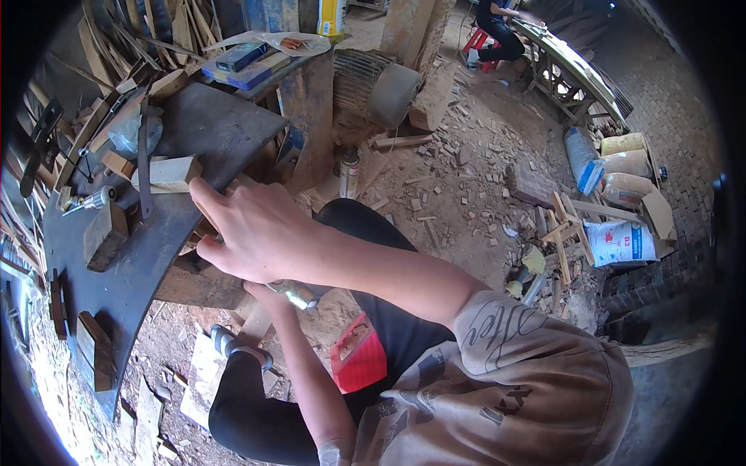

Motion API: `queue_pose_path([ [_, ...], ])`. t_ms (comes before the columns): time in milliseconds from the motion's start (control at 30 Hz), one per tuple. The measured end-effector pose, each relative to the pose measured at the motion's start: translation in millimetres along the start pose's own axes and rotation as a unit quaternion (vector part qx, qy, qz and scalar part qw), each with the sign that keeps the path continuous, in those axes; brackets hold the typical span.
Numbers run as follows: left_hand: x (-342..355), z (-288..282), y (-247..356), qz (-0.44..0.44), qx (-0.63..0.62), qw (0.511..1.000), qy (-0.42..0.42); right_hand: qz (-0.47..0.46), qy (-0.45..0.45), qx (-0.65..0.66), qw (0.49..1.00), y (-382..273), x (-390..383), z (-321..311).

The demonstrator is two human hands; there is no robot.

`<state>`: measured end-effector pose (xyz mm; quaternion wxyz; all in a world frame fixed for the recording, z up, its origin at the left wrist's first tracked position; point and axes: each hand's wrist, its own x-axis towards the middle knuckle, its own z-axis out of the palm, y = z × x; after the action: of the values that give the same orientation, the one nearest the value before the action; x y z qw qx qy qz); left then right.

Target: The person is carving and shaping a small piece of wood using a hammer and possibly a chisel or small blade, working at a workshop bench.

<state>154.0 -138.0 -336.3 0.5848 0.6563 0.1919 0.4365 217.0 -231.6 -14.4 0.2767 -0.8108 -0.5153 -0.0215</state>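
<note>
My right hand (263, 233) is at the near edge of a dark curved tabletop (210, 116). Its forefinger and thumb close around what looks like a brown wooden piece (205, 220), mostly covered by the hand. Just below, my left hand (263, 293) is largely hidden behind my right hand and wrist. A tool with a shiny metal end (298, 294) sticks out beside its fingers, apparently held there; its kind is unclear. By my right fingertips lies a pale wooden block (167, 175), with a long flat metal blade (144, 159) across its left end.
On the tabletop are a dark wooden block (106, 236), a screwdriver-like tool (92, 199) and another block (95, 351). A spray can (350, 174) stands on the chip-strewn floor. Beneath me is a red stool (359, 354). Another person (501, 35) sits at a far bench (571, 66).
</note>
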Motion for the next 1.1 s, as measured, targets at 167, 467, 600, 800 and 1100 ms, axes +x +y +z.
queue_pose_path([
  [167, 2.8, 11.2, 16.1, -0.087, -0.084, 0.987, 0.107, -0.022, 0.028, 0.023, 0.999, 6.6, -0.2, 5.0],
  [467, -0.7, -7.3, 13.6, -0.138, 0.081, 0.987, 0.001, -0.003, 0.018, 0.02, 1.0, 3.3, 1.9, 1.4],
  [600, 4.5, -2.7, 17.1, 0.036, 0.067, 0.996, -0.056, -0.004, 0.004, 0.027, 1.0, 1.8, 1.2, -3.6],
  [800, 4.0, 7.9, 26.3, 0.044, 0.008, 0.999, 0.014, 0.008, 0.003, 0.025, 1.0, -1.3, 1.5, -2.2],
  [1100, 3.3, 12.3, 40.9, -0.032, 0.013, 0.999, 0.018, 0.025, -0.02, 0.023, 0.999, -2.6, 0.3, -6.3],
])
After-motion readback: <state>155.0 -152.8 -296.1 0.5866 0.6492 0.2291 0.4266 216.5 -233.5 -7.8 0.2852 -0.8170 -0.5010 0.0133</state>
